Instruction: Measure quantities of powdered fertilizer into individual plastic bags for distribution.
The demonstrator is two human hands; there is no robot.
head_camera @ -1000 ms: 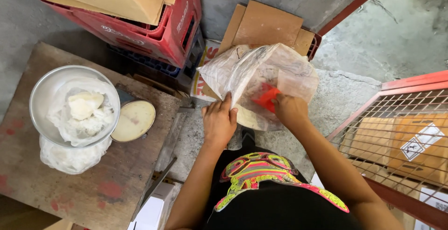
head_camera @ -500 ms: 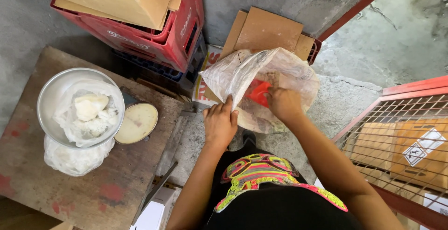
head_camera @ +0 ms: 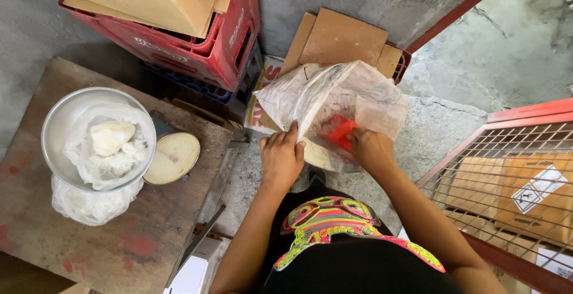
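1. On the concrete floor before a seated person, a clear plastic bag stands open, a red scoop inside it.
2. Left hand pinches the bag's rim; right hand is closed around the scoop, apparently mid-scoop, which calls for a steady rim.
3. Beside them, a wooden table carries a lined metal bowl of white lumps; red crates stand behind.
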